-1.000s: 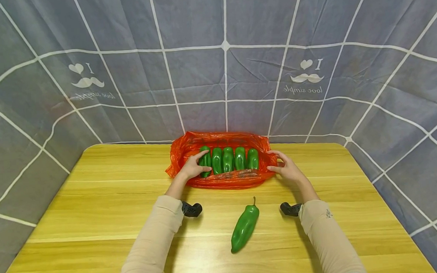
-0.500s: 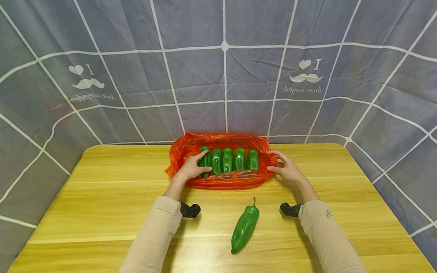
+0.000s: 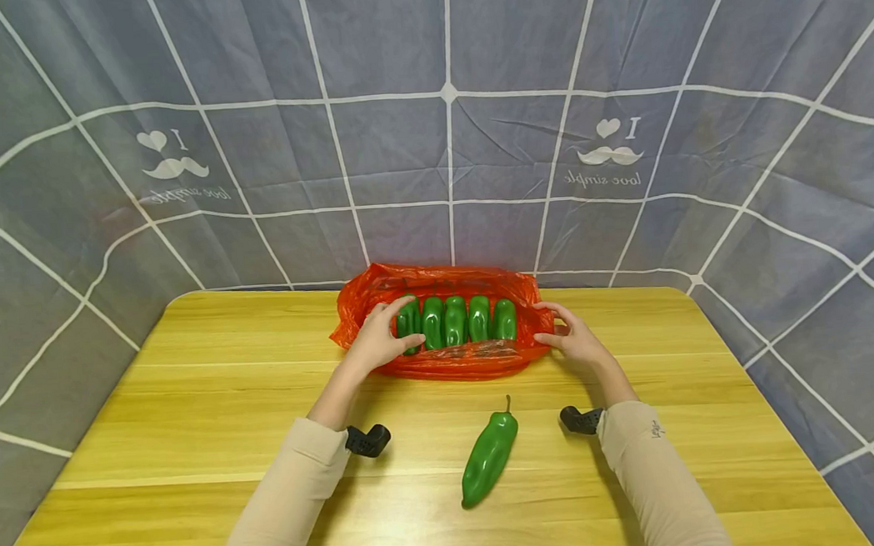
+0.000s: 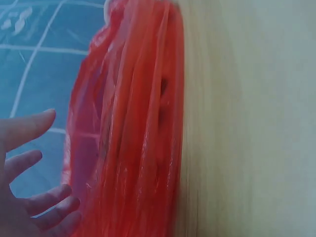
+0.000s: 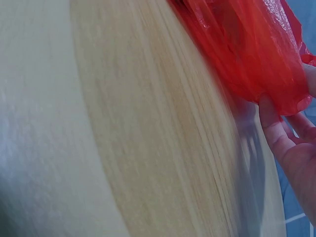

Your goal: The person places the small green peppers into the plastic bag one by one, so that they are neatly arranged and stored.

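Note:
A crumpled red plastic bag point(image 3: 461, 363) lies wide-mouthed at the back of the table. Several glossy green peppers point(image 3: 455, 320) sit side by side inside it. My left hand point(image 3: 374, 344) is over the bag's left end beside the leftmost pepper point(image 3: 408, 325). In the left wrist view its fingers are spread and hold nothing. At the other end, my right hand point(image 3: 580, 341) grips the bag's right edge, thumb and fingers around the film in the right wrist view. One long green pepper point(image 3: 489, 460) with a thin stem lies outside, nearer the front.
The wooden table point(image 3: 193, 455) is yellow and meets a grey gridded curtain point(image 3: 391, 142) right behind the bag. The curtain also wraps both sides. Black camera mounts point(image 3: 368, 441) are strapped to both wrists.
My left hand has drawn slightly back and to the left, and its forearm has swung left. The right hand, the bag and the loose pepper stay almost where they were.

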Demonstrator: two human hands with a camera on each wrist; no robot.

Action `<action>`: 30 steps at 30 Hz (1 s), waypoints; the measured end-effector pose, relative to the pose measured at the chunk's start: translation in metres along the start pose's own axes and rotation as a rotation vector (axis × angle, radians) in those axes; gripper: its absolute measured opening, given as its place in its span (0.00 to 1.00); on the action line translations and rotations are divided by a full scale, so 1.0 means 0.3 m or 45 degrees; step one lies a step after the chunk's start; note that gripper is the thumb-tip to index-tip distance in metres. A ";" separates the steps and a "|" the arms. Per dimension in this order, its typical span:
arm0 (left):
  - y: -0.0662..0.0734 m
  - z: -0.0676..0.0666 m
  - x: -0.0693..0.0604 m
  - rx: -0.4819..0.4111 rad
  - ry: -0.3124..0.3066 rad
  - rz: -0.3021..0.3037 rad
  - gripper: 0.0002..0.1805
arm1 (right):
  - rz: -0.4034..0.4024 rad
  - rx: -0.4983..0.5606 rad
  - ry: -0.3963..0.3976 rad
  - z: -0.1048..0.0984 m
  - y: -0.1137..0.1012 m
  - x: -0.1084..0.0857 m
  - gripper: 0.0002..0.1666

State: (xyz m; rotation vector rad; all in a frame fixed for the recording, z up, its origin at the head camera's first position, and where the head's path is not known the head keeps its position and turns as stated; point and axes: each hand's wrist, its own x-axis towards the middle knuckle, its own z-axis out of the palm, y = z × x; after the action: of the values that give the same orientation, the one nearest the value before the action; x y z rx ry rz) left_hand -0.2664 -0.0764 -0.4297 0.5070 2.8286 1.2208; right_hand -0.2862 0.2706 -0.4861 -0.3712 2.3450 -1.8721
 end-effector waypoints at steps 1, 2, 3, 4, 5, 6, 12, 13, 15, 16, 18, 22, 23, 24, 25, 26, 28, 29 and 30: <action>0.005 0.002 -0.012 -0.017 0.005 0.021 0.37 | 0.005 0.001 -0.001 0.001 -0.001 -0.001 0.30; 0.012 0.005 -0.026 -0.035 0.007 0.039 0.37 | 0.010 0.003 0.000 0.001 -0.003 -0.002 0.30; 0.017 0.008 -0.039 -0.049 0.004 0.056 0.37 | 0.015 0.008 -0.001 0.002 -0.004 -0.003 0.30; 0.021 0.013 -0.053 -0.054 0.000 0.080 0.37 | 0.021 0.014 -0.001 0.003 -0.005 -0.004 0.30; 0.026 0.018 -0.068 -0.062 -0.011 0.099 0.37 | 0.028 0.020 0.001 0.003 -0.006 -0.005 0.30; 0.030 0.023 -0.083 -0.072 -0.024 0.117 0.37 | 0.034 0.028 0.002 0.004 -0.008 -0.006 0.30; 0.047 0.064 -0.166 -0.132 -0.123 0.215 0.36 | 0.020 0.053 0.006 0.008 -0.011 -0.008 0.30; 0.048 0.071 -0.177 -0.147 -0.144 0.233 0.36 | 0.017 0.056 0.008 0.008 -0.011 -0.007 0.30; 0.050 0.083 -0.200 -0.186 -0.189 0.265 0.37 | 0.014 0.058 0.010 0.007 -0.010 -0.006 0.30; 0.052 0.090 -0.211 -0.203 -0.213 0.280 0.37 | 0.009 0.050 0.008 0.006 -0.010 -0.005 0.30; 0.055 0.104 -0.229 -0.239 -0.264 0.299 0.37 | 0.005 0.037 0.006 0.005 -0.010 -0.005 0.30; 0.067 0.139 -0.260 -0.283 -0.373 0.309 0.38 | 0.002 0.023 0.003 0.004 -0.010 -0.006 0.30; 0.070 0.148 -0.267 -0.295 -0.403 0.306 0.38 | 0.005 0.022 0.005 0.004 -0.011 -0.006 0.30; 0.074 0.157 -0.273 -0.296 -0.429 0.307 0.38 | 0.005 0.020 0.007 0.005 -0.011 -0.006 0.30; 0.076 0.167 -0.278 -0.299 -0.455 0.306 0.38 | -0.002 0.012 0.003 0.004 -0.011 -0.007 0.30; 0.079 0.176 -0.283 -0.300 -0.475 0.308 0.39 | 0.000 0.011 0.005 0.005 -0.011 -0.007 0.30; 0.086 0.193 -0.293 -0.296 -0.509 0.308 0.40 | 0.002 0.010 0.007 0.005 -0.011 -0.007 0.31; 0.090 0.201 -0.296 -0.292 -0.522 0.310 0.40 | 0.001 0.004 0.008 0.005 -0.011 -0.007 0.31; 0.093 0.208 -0.300 -0.279 -0.532 0.313 0.40 | 0.000 0.001 0.009 0.005 -0.012 -0.007 0.31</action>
State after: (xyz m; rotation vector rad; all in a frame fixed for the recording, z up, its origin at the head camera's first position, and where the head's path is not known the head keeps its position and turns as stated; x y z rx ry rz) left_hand -0.1643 -0.0416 -0.4630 0.9856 2.3062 1.2611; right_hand -0.2834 0.2690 -0.4832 -0.3656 2.3486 -1.8771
